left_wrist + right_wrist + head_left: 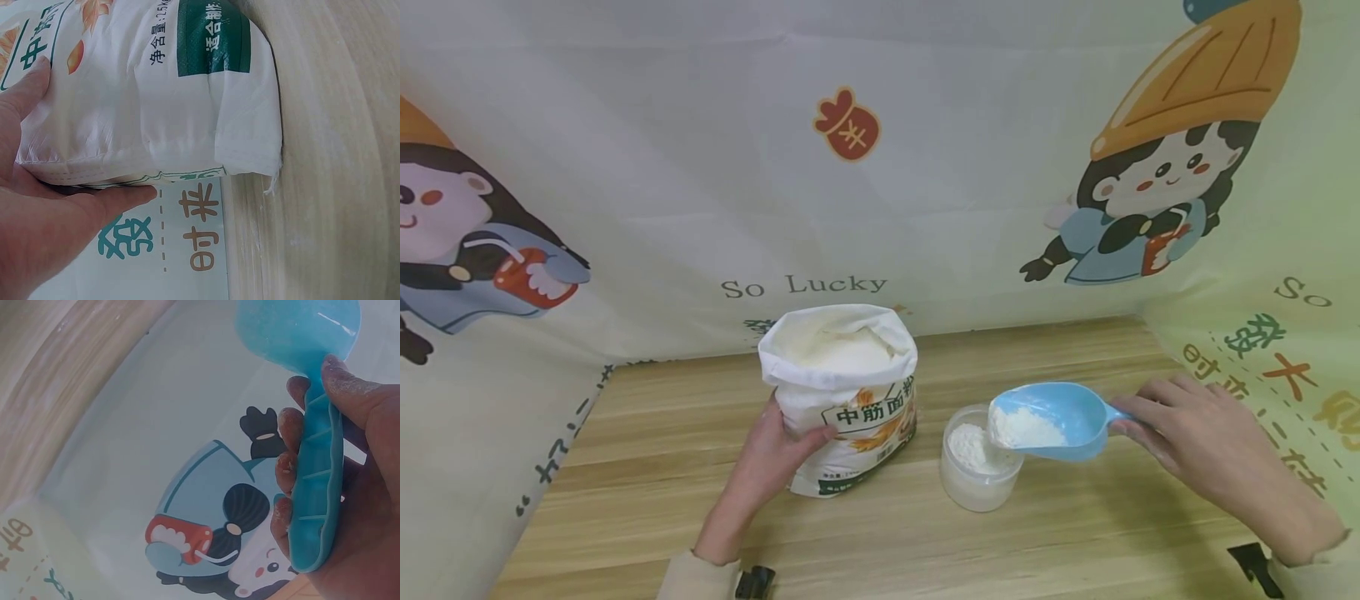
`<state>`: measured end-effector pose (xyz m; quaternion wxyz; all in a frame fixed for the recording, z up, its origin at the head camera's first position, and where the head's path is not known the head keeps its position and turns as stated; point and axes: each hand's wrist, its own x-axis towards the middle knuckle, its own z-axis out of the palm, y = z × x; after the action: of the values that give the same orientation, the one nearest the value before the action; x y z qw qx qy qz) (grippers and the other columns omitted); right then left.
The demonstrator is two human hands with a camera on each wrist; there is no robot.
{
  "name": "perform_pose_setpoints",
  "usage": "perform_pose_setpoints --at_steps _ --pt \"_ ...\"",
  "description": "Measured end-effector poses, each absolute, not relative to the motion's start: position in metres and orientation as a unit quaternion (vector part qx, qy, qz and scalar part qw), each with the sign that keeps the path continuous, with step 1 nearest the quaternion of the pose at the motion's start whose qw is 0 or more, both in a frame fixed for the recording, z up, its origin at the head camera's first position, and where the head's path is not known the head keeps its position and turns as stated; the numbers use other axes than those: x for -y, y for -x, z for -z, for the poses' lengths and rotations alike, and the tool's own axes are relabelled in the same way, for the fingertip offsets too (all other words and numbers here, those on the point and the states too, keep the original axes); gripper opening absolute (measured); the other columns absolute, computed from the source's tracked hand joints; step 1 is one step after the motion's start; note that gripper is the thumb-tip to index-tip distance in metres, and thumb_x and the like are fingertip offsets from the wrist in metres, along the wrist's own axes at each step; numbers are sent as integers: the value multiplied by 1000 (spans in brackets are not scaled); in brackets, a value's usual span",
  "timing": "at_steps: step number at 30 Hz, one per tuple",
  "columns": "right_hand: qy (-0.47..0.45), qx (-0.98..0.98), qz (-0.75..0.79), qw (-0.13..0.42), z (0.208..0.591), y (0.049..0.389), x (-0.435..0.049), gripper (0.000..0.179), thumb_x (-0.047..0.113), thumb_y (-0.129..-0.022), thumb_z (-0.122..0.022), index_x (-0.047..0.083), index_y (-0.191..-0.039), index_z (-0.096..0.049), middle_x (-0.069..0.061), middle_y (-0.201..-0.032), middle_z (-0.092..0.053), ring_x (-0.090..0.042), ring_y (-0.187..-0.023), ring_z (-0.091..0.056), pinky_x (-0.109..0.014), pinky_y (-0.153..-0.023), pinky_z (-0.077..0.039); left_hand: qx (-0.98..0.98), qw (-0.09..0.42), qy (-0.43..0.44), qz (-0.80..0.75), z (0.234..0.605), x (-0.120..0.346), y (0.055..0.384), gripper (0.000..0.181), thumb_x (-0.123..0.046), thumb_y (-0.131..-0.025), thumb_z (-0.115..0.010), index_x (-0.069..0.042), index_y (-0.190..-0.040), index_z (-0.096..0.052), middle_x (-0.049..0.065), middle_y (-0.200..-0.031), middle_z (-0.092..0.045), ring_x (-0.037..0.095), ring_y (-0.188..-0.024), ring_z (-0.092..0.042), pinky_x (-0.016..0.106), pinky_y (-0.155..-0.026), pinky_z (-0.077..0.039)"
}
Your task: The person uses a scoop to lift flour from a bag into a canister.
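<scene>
An open white flour bag (842, 417) stands upright with its top rolled down and white flour (842, 354) inside. My left hand (778, 446) grips the bag's left side, thumb on the printed front; in the left wrist view the index finger (125, 201) lies along its far side. My right hand (1198, 433) holds a light blue scoop (1078, 417) by its handle (315, 487), flour dust on the fingertips. The scoop carries a heap of flour and its lip overlaps the rim of a clear round jar (977, 487), which has flour in it.
A wood-grain table (647, 467) lies beneath everything. Behind it hangs a pale cloth backdrop (955, 167) with cartoon prints, and another printed side (1300, 358) borders the table on the right.
</scene>
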<state>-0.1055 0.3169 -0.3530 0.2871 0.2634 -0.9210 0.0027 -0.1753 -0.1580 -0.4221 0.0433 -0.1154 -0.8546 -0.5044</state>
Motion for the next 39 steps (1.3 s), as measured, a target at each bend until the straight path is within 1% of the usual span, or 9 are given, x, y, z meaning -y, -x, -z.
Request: perform_pose_setpoints --at_steps 3,6,8,12,19,22,29,33,39 --pt "-272 915 2 297 351 106 -316 59 58 -106 -43 13 -105 -81 1 -86 -68 -27 -82 -64 -46 -61 -51 854 44 116 505 422 158 175 75 -12 -90 -80 -4 -150 -37 22 -142 -57 43 -132 -54 62 -111 -42" --pt "-277 912 7 304 349 107 -315 67 61 -107 -35 14 -105 -81 2 -86 -68 -27 -81 -64 -45 -60 -50 854 43 116 505 422 157 175 74 -12 -90 -80 -4 -150 -37 22 -141 -57 43 -131 -55 61 -110 -43" --pt "-278 911 13 305 347 107 -314 74 64 -107 -26 14 -105 -81 2 -85 -68 -27 -81 -64 -45 -60 -50 854 42 116 505 422 157 176 74 -12 -90 -80 -4 -150 -37 22 -141 -58 42 -131 -55 61 -110 -43" --pt "-280 909 25 307 342 107 -310 82 65 -106 -16 16 -106 -81 4 -83 -66 -27 -81 -63 -45 -60 -49 854 40 115 507 423 157 176 75 -12 -90 -80 -3 -150 -37 22 -141 -57 43 -131 -55 61 -110 -42" --pt "-298 897 40 325 333 106 -301 80 62 -108 -17 16 -102 -81 4 -80 -63 -24 -76 -58 -38 -59 -41 852 36 109 510 422 157 176 75 -12 -91 -80 -3 -150 -35 24 -142 -56 44 -132 -54 62 -111 -41" --pt "-305 894 48 326 328 106 -298 80 60 -108 -16 16 -100 -81 3 -79 -63 -25 -76 -58 -39 -59 -42 853 36 108 510 422 157 176 76 -12 -91 -80 -3 -151 -35 24 -142 -56 44 -133 -53 63 -111 -41" --pt "-309 895 68 313 320 105 -291 82 59 -109 -11 17 -101 -80 1 -83 -64 -28 -82 -62 -43 -63 -46 855 39 109 506 422 156 177 75 -13 -90 -80 -2 -150 -36 24 -141 -57 44 -132 -54 62 -111 -41" --pt "-311 896 77 308 317 106 -287 82 58 -108 -9 17 -101 -80 1 -82 -62 -26 -79 -61 -44 -62 -46 854 40 110 506 423 157 177 76 -13 -90 -81 -2 -150 -36 24 -142 -56 44 -132 -54 62 -111 -41" --pt "-323 886 93 320 316 110 -281 81 55 -108 -7 18 -100 -78 -1 -82 -61 -27 -77 -60 -46 -59 -46 858 43 106 502 423 157 176 75 -14 -90 -81 -1 -149 -38 24 -141 -57 44 -131 -54 62 -110 -42"
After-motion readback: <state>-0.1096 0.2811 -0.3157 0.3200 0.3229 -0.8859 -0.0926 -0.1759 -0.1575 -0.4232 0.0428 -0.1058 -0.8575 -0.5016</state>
